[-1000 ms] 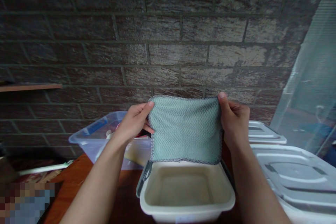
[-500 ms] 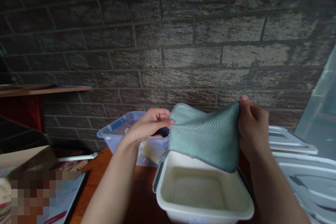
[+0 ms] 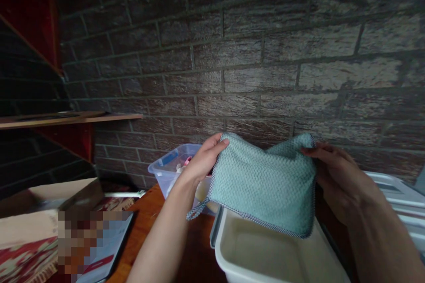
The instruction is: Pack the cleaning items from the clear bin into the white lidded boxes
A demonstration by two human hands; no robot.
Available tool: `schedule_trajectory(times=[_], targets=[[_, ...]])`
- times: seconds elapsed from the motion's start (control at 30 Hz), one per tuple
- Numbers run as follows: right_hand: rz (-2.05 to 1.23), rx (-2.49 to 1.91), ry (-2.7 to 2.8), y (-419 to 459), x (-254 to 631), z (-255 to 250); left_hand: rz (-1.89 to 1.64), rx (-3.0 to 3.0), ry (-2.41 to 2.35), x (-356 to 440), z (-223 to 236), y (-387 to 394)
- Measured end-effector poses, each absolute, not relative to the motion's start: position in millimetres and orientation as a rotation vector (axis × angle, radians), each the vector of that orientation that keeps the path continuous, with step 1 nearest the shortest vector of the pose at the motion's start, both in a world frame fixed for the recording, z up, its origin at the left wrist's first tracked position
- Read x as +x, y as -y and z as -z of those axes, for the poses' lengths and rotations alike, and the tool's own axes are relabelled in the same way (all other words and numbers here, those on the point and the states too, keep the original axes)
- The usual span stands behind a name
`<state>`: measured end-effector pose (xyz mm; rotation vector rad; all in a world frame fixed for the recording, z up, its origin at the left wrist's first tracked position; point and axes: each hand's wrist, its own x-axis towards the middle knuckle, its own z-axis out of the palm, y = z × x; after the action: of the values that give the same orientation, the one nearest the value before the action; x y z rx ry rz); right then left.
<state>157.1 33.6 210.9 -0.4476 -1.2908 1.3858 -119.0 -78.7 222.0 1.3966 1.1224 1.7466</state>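
Note:
A teal textured cleaning cloth (image 3: pixel 265 185) with a dark checked border is stretched between my two hands. My left hand (image 3: pixel 207 157) pinches its upper left edge, thumb in front; a hanging loop dangles from the lower left corner. At the upper right corner, my right hand (image 3: pixel 338 172) grips the cloth with thumb and fingers. The cloth hangs over the far part of a white plastic bin (image 3: pixel 229 252), whose visible inside holds nothing. Behind my left wrist stands a clear bluish plastic tub (image 3: pixel 162 177) with pink, white and yellowish items in it, partly covered by my hand.
Both containers stand on a reddish wooden table (image 3: pixel 146 203) against a dark brick wall (image 3: pixel 239 53). White lids (image 3: pixel 395 190) lie at the right. To the left are a cardboard box (image 3: pixel 81 199), a flat glossy panel (image 3: pixel 116 239) and a wall shelf (image 3: pixel 116 117).
The view has turned left, showing more of the shelves. My hands still hold the cloth; its right corner has come lower in my right grip, and the left loop now hangs free.

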Motion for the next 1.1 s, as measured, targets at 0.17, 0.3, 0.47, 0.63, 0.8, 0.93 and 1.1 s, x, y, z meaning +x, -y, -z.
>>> schedule_trajectory(times=[0.17,0.3,0.47,0.63,0.8,0.93,1.1], targets=[[-1.406,-0.388,1.418,-40.6,143.8,-201.5,-1.867,1.364,-1.147,-122.5,-223.8,78.3],[-1.094,-0.449,1.496,-51.9,135.3,-193.8,-1.923,1.367,-1.146,-121.5,-227.6,79.2],[-1.497,-0.397,1.337,-41.0,139.5,-202.6,-1.921,1.353,-1.085,-120.8,-228.5,83.3],[-1.692,-0.268,1.356,-24.5,151.2,-217.8,-1.821,1.306,-1.013,-125.1,-232.4,91.8],[-1.620,-0.196,1.415,-19.5,155.4,-216.9,-1.819,1.312,-0.990,-127.9,-239.2,101.4],[-1.266,-0.348,1.388,-25.6,157.5,-205.5,-1.759,1.354,-0.962,-120.0,-238.8,104.7],[-0.667,-0.631,1.550,-28.1,168.0,-202.0,-1.756,1.458,-1.114,-100.9,-229.7,95.3]])
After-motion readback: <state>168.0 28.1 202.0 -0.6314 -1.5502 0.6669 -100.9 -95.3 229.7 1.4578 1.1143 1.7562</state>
